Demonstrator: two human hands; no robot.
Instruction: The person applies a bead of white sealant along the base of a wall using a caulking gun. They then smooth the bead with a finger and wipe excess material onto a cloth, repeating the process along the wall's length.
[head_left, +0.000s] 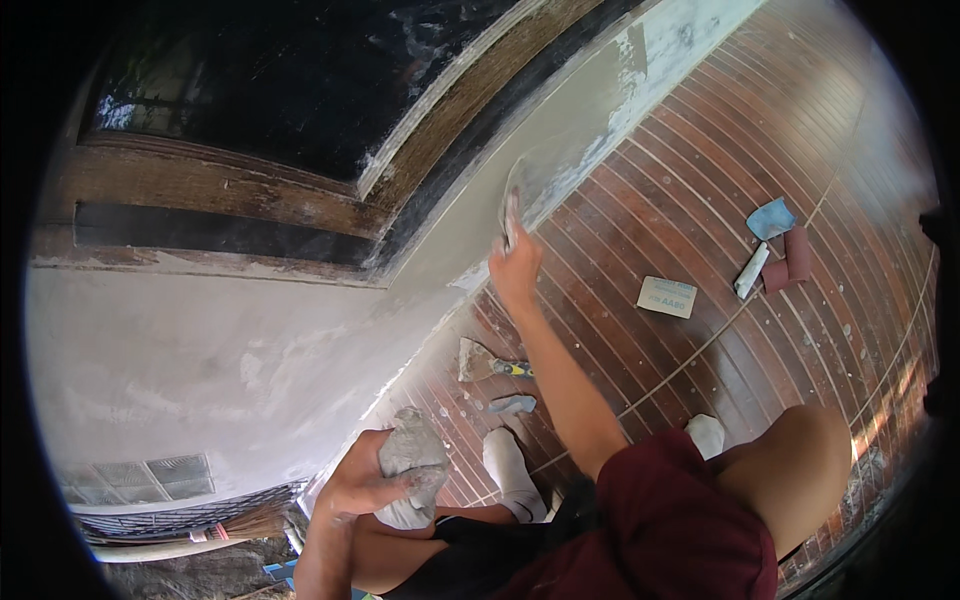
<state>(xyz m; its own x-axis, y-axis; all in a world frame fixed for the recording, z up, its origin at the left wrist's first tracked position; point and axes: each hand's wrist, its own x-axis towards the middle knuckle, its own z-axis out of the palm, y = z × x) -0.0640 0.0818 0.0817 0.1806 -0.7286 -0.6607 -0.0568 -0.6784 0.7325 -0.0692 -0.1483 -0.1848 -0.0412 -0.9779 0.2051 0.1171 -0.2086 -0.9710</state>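
My right hand (516, 268) reaches out to the strip of wall beside the window frame. Its fingers are closed on a thin putty-smeared scraper (513, 205), with the blade against the pale coated wall (570, 130). Low on the left, my left hand (365, 490) grips a soft grey-white lump (415, 458), which looks like putty; whether a bag wraps it I cannot tell. Between my arms, a putty knife (480, 362) with a yellow and black handle lies on the floor, near a small grey-blue piece (512, 404).
A dark window (260, 80) with a worn wooden frame (220, 185) fills the upper left. On the brown slatted floor (620, 220) lie a printed sandpaper sheet (666, 297), a white tube (752, 270), a maroon strip (797, 255) and a blue piece (771, 218). A broom (250, 525) rests lower left.
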